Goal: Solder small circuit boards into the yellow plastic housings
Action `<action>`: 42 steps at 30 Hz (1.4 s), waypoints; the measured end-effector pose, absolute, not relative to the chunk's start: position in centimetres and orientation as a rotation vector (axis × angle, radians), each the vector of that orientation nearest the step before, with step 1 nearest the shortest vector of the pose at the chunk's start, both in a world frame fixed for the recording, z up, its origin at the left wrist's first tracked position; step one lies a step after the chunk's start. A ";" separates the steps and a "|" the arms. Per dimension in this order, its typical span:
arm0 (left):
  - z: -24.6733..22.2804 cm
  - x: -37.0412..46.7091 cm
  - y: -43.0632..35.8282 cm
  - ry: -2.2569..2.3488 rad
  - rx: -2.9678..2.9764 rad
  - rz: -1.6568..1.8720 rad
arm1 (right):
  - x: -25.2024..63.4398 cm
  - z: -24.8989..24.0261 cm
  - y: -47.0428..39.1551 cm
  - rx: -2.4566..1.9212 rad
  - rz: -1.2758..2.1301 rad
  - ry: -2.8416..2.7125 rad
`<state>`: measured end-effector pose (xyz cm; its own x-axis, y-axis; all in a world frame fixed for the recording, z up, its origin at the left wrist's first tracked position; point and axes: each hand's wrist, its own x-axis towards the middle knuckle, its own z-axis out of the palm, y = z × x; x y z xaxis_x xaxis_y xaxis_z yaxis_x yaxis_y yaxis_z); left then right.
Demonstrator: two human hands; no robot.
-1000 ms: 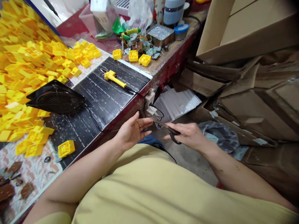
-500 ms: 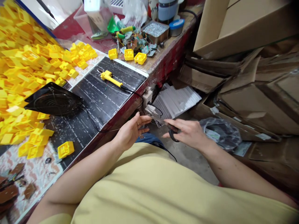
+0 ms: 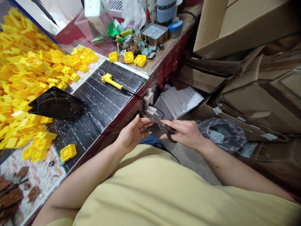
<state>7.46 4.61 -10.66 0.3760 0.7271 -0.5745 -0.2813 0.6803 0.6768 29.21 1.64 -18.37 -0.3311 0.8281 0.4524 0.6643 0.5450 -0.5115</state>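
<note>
My right hand (image 3: 187,133) is closed on a pair of scissors (image 3: 169,137) with black handles, its index finger stretched along them. The greyish blades point left, to the fingertips of my left hand (image 3: 131,134); whether they touch is hard to make out. My left hand's fingers are loosely bent and apart, with the thumb raised, and nothing plainly shows in them. Both hands are in front of my body, beside the bench edge. On the black mat (image 3: 94,103) lies a yellow-handled soldering iron (image 3: 113,82) with a dark cable.
Many yellow plastic housings (image 3: 35,69) are heaped at left, with a black fan (image 3: 57,103) beside them. A metal tray of screws (image 3: 155,31) and circuit boards stand at the back. Cardboard boxes (image 3: 258,91) and a clear plastic bag (image 3: 223,135) are at right. A socket block (image 3: 148,97) is under the bench edge.
My right hand and the scissors have shifted slightly left, toward my left hand. The view has moved a little; the things on the bench look unchanged.
</note>
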 end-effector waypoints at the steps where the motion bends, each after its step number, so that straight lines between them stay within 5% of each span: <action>1: -10.8 7.5 4.6 0.978 0.504 0.682 | 29.2 -18.4 1.7 -1.178 0.303 -2.097; 42: -9.8 6.9 4.7 0.802 0.170 0.623 | 29.9 -18.9 1.5 -1.173 -0.011 -2.014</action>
<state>6.92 4.74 -9.83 0.5280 0.5811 -0.6193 -0.4566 0.8091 0.3699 29.87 1.51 -18.87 -0.2610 0.7311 0.6304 0.7376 0.5723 -0.3583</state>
